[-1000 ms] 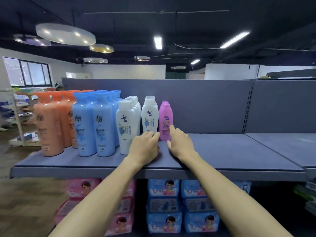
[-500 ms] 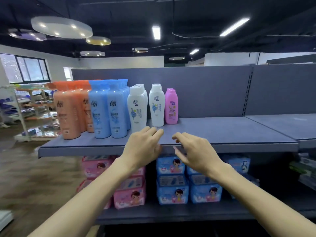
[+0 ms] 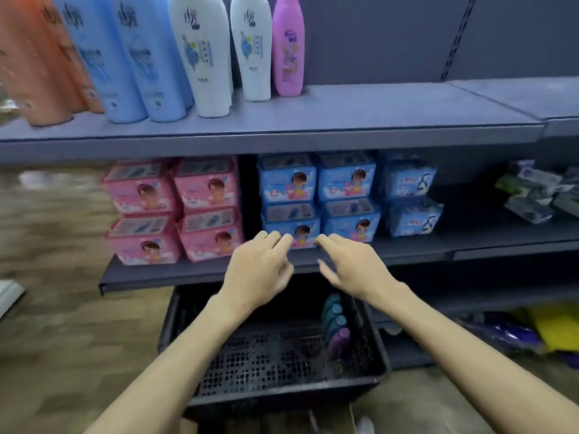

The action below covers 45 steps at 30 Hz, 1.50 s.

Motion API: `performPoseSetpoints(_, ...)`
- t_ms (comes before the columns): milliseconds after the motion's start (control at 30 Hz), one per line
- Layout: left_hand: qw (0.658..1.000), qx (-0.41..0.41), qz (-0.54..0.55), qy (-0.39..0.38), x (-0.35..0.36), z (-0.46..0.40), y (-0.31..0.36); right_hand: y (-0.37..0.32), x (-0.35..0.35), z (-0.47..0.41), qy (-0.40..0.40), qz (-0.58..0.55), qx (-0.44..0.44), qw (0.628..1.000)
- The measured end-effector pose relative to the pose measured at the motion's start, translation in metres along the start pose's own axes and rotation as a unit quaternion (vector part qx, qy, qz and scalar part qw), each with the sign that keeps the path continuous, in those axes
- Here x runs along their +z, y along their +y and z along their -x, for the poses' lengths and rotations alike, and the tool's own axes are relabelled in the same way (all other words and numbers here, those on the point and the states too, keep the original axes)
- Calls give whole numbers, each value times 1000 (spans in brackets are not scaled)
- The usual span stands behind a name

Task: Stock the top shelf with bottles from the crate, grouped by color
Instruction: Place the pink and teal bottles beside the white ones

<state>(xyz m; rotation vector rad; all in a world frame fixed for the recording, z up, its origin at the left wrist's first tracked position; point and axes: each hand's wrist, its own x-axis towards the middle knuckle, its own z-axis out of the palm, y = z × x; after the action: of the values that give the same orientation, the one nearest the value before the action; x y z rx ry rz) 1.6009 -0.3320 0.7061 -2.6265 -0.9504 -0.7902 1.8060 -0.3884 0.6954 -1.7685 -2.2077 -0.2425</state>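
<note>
On the grey top shelf stand orange bottles, blue bottles, white bottles and one pink bottle, in colour groups from left to right. Below, a black plastic crate on the floor holds a few teal-capped bottles and a purple bottle along its right side. My left hand and my right hand hover side by side above the crate, in front of the middle shelf. Both hold nothing, fingers loosely apart.
The middle shelf carries stacked pink packs and blue packs. Dark wrapped packs lie at the right. Yellow and purple goods sit low at the right. The wooden floor spreads to the left.
Both hands have come down from the top shelf by the pink bottle to above the crate. My view has dropped, bringing the crate into sight.
</note>
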Motion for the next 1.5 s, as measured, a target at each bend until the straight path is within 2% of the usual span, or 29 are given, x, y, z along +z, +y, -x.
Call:
performPoseSetpoints(267,986,-51,54,-149,74,64,27,15,88,56,-171,-55,107,978)
performPoseSetpoints(367,976,-81,74,-189,100,79,40,14,122,73,-283,-93,192,935)
performPoseSetpoints(467,957,-157,118,-212,122,89,58,7,153,90,-366,-123,245,889)
performPoseSetpoints(533,947,-187,135,-225,133,92,69,6,170,98,-382,-134,267,875)
performPoseSetpoints(600,942,-184,134,-246,145,95,76,9,180,100,-389,-138,276,868)
performPoseSetpoints(833,928,-175,135,-298,177,103,84,27,207,93,-409,-59,246,877)
performPoseSetpoints(1067,912,-196,137,-332,190,115,93,34,234,97,-419,4,258,870)
performPoseSetpoints(1200,894,-221,151,-359,192,116,95,37,245,93,-440,17,227,869)
performPoseSetpoints(1333,890,-230,148,-364,192,117,93,37,249,94,-480,36,159,862)
performPoseSetpoints(1500,875,-223,153,-401,202,119,82,32,255,95,-474,32,101,874)
